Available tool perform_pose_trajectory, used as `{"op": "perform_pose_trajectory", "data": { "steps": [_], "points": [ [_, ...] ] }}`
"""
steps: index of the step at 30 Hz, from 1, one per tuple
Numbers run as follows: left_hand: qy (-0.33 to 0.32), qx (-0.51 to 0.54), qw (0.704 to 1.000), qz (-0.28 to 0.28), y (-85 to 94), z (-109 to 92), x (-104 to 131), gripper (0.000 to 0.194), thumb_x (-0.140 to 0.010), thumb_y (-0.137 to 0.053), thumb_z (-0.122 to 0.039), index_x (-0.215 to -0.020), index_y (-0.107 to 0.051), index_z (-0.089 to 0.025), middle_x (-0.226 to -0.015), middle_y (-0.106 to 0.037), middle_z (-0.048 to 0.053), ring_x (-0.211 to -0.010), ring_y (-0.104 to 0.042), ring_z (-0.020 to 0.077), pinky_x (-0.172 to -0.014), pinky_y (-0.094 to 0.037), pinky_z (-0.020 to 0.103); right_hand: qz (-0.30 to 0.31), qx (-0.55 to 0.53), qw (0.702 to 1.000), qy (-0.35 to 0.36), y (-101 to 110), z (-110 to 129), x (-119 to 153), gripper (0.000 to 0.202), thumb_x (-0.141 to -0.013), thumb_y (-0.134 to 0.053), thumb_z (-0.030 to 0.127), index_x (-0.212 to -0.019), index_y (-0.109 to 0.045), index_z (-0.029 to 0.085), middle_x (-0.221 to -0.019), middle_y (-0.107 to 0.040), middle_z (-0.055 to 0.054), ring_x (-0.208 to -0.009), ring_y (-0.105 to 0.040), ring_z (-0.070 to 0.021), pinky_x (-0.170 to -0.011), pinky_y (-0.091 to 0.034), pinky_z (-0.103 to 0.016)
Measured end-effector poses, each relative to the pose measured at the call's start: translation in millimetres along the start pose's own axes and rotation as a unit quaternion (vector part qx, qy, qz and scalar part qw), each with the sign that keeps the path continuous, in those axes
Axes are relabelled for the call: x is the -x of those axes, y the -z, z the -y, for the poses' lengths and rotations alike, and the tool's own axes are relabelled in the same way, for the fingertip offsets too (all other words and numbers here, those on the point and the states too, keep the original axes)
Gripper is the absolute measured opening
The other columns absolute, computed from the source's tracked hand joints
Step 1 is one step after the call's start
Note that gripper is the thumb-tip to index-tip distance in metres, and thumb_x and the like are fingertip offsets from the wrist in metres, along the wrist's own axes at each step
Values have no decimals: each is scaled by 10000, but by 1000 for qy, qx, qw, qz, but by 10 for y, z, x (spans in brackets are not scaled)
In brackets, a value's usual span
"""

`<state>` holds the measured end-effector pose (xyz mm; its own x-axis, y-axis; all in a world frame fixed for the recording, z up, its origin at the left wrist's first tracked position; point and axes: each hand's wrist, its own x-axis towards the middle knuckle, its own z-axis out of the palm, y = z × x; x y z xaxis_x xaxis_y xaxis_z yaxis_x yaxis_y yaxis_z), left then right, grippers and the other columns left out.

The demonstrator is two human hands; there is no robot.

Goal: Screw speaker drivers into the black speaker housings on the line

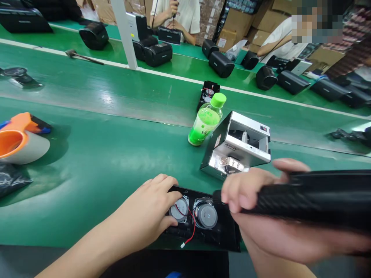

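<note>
A black speaker panel (226,231) lies near the front edge of the green bench, with two round speaker drivers (207,215) on it. A red wire (193,227) with a small white connector trails across it. My left hand (155,208) grips the panel's left end, fingers at the far edge and thumb by the left driver. My right hand (255,204) is closed around a black electric screwdriver (324,193), blurred and held almost level. Its tip points left, over the panel beside the right driver; whether it touches a screw I cannot tell.
Behind the panel stand a silver screw feeder (246,148) and a green-capped bottle (204,121). Another speaker panel (207,94) lies beyond. An orange-and-white tape dispenser (26,143) is at left. Across the line, two people (179,19) work among several black speaker boxes (222,63).
</note>
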<state>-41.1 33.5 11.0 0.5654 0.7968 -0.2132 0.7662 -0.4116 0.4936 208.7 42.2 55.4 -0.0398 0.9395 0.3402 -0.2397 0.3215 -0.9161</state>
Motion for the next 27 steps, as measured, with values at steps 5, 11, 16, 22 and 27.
{"op": "perform_pose_trajectory", "data": {
  "steps": [5, 11, 16, 22, 27],
  "points": [
    [1, 3, 1000, 16, 25, -27, -7, 287, -901, -870, -245, -1173, -778, -238, -1351, -660, 99, -1260, -617, 339, -1070, -576, 530, 17, -84, 996, -2, -285, -349, -76, 668, -868, -631, 883, -1205, -770, 323, -631, -706, -8, -463, -600, -229, -478, -534, -391],
    [-7, 5, 1000, 10, 6, 6, -6, 250, -903, -870, -258, -1131, -769, -238, -1319, -654, 93, -1224, -621, 329, -1037, -583, 519, 27, -81, 996, -12, -294, -411, -51, 703, -870, -611, 895, -1196, -769, 293, -634, -702, -10, -469, -598, -228, -493, -536, -395],
    [-3, 5, 1000, 13, -11, 14, -8, 264, -909, -861, -258, -1157, -772, -236, -1336, -646, 96, -1240, -615, 335, -1048, -582, 531, 28, -68, 997, -8, -305, -430, -53, 699, -876, -594, 902, -1202, -757, 305, -640, -708, -3, -474, -606, -228, -495, -536, -390],
    [-6, 8, 1000, 6, -15, 15, -8, 275, -898, -870, -258, -1158, -779, -241, -1338, -652, 94, -1246, -614, 338, -1051, -580, 529, 36, -60, 998, -7, -328, -491, -60, 754, -849, -534, 971, -1175, -715, 316, -620, -704, 28, -449, -596, -201, -477, -536, -367],
    [-3, 3, 1000, 6, -9, 4, -6, 295, -897, -874, -267, -1177, -784, -248, -1340, -657, 99, -1250, -619, 340, -1057, -581, 532, 16, -62, 998, -4, -363, -472, -45, 751, -844, -564, 960, -1148, -716, 291, -608, -694, 32, -452, -591, -189, -485, -524, -346]
  ]
}}
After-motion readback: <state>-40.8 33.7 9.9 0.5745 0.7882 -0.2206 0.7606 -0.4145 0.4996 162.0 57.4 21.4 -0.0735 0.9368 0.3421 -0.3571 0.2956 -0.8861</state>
